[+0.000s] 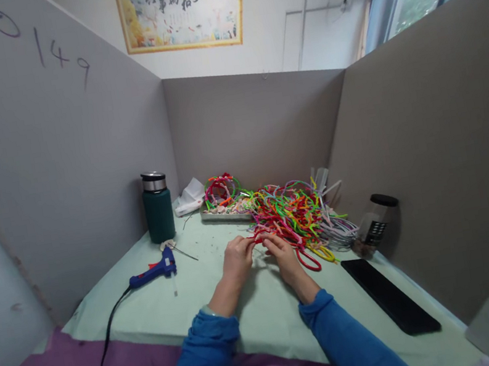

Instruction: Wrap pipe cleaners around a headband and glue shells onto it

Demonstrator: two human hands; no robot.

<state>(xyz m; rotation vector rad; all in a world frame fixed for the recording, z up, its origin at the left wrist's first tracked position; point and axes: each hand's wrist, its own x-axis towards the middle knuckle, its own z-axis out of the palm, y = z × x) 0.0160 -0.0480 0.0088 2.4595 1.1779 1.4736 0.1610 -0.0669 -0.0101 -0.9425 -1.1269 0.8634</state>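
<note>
Near the middle of the pale green table, my left hand and my right hand are close together, fingers pinched. Between them they hold a red strand, each hand at one side of it. Just beyond my hands lies a large tangled pile of coloured strands, mostly red, green, yellow and pink. A red loop sticks out of the pile beside my right hand. Behind, a metal tray holds small pale pieces, with a ring of coloured strands on top.
A blue glue gun with a black cord lies at the left, near a dark green bottle. White tissue sits behind. To the right are a clear jar with a black lid and a black flat object. Grey panels surround the table.
</note>
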